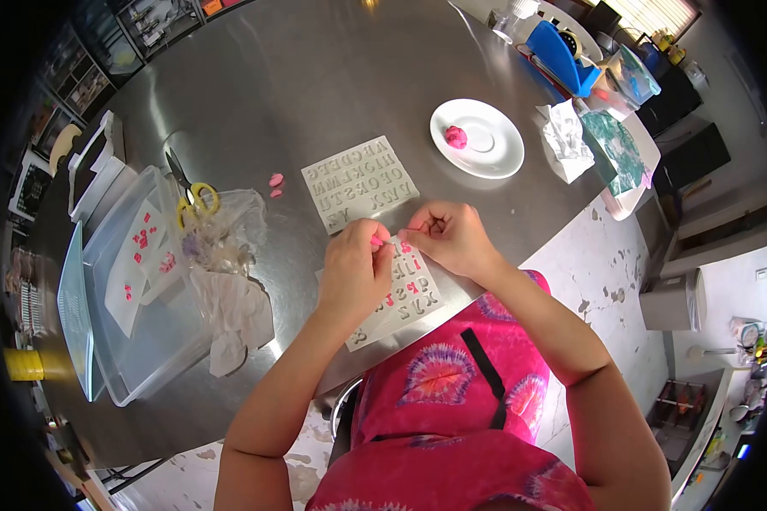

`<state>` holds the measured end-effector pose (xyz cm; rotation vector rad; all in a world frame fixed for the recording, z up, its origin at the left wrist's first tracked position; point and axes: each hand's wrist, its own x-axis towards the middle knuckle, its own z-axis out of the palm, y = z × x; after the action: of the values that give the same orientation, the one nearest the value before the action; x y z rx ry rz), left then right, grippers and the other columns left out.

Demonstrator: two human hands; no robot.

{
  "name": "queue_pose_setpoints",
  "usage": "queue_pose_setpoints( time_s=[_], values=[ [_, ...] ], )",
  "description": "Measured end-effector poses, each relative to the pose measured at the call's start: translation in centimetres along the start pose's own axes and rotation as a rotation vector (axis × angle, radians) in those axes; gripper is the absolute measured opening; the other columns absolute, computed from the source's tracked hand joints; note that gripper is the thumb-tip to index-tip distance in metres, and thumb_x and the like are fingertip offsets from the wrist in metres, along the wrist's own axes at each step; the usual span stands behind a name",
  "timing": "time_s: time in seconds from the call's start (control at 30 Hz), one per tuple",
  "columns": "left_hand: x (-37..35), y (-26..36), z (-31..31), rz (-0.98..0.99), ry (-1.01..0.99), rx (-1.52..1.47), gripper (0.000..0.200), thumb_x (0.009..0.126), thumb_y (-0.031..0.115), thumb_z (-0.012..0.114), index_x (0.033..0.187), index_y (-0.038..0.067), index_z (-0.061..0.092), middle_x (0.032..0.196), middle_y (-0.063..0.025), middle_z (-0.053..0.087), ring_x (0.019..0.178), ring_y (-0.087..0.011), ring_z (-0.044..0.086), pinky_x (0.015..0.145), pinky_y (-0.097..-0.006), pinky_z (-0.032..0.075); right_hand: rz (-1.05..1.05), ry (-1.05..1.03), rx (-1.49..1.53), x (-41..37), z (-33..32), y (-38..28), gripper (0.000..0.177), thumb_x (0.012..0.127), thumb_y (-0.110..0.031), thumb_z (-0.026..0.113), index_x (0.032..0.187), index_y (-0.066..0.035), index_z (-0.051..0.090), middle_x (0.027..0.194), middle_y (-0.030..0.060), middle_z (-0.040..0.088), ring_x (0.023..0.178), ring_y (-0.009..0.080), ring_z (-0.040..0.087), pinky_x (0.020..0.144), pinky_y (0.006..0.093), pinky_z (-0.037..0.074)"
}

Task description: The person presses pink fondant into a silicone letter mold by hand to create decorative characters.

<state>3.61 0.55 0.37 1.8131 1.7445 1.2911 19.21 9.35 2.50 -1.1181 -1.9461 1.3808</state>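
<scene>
My left hand (358,264) is closed, with a small lump of pink dough (376,242) showing at its fingertips. Close beside it, the thumb and fingers of my right hand (452,238) are pinched together over the lower letter mold; what they grip, if anything, is too small to make out. That lower mold (429,304) is a pale sheet of letter cavities, some filled with pink, and my hands cover its upper part. Just beyond my hands lies a second letter mold (358,183) with unfilled capitals.
A white plate (503,145) bears a ball of pink dough (456,137). Pink scraps (276,180) lie left of the far mold. Yellow-handled scissors (198,203), a plastic bag (230,221) and a clear bin (158,341) with pink letters on paper stand left. Crumpled tissue (567,140) lies right.
</scene>
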Motion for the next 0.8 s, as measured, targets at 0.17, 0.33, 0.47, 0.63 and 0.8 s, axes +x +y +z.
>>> queue_pose_setpoints(
  time_s=[0.17, 0.33, 0.47, 0.63, 0.8],
  values=[
    [0.0, -0.2, 0.0, 0.004, 0.009, 0.009, 0.017, 0.08, 0.002, 0.065, 0.092, 0.002, 0.052, 0.079, -0.0116, 0.058, 0.065, -0.0225, 0.059, 0.056, -0.033, 0.046, -0.148, -0.034, -0.178, 0.2, 0.0, 0.2, 0.02, 0.076, -0.009, 0.076, 0.069, 0.001, 0.06, 0.06, 0.0006, 0.055, 0.054, 0.004, 0.045, 0.047, 0.0251, 0.037],
    [0.1, -0.4, 0.2, 0.036, 0.019, 0.006, 0.017, 0.08, 0.001, 0.064, 0.092, 0.002, 0.052, 0.08, -0.0118, 0.058, 0.065, -0.0224, 0.058, 0.055, -0.0335, 0.046, -0.24, -0.01, -0.209, 0.3, 0.3, 0.3, 0.02, 0.076, -0.008, 0.075, 0.069, 0.0, 0.059, 0.057, 0.0011, 0.052, 0.053, 0.0054, 0.043, 0.046, 0.0262, 0.036],
    [-0.1, 0.1, 0.1, -0.089, -0.045, -0.046, 0.019, 0.078, 0.003, 0.064, 0.093, 0.004, 0.052, 0.086, -0.0103, 0.058, 0.077, -0.0279, 0.058, 0.074, -0.0412, 0.044, -0.064, 0.06, -0.095, 0.1, 0.1, -0.3, 0.021, 0.077, -0.008, 0.075, 0.068, 0.0, 0.057, 0.056, 0.0021, 0.051, 0.051, 0.0075, 0.043, 0.046, 0.0262, 0.036],
    [0.0, 0.4, -0.3, -0.156, -0.037, -0.11, 0.018, 0.078, 0.002, 0.063, 0.092, 0.003, 0.052, 0.086, -0.0117, 0.059, 0.072, -0.0269, 0.06, 0.074, -0.0394, 0.045, -0.302, 0.027, -0.206, 0.0, 0.6, 1.0, 0.02, 0.075, -0.009, 0.073, 0.065, -0.001, 0.058, 0.056, 0.0088, 0.057, 0.048, 0.0145, 0.052, 0.047, 0.0311, 0.041],
    [-0.1, 0.4, -0.3, -0.139, -0.023, -0.124, 0.017, 0.079, 0.001, 0.063, 0.093, 0.002, 0.053, 0.082, -0.0112, 0.058, 0.067, -0.0228, 0.059, 0.065, -0.0351, 0.047, -0.185, 0.077, -0.099, -0.2, 0.6, 0.6, 0.021, 0.075, -0.009, 0.072, 0.064, -0.001, 0.056, 0.058, 0.0104, 0.058, 0.05, 0.0187, 0.056, 0.048, 0.0319, 0.043]
  ],
)
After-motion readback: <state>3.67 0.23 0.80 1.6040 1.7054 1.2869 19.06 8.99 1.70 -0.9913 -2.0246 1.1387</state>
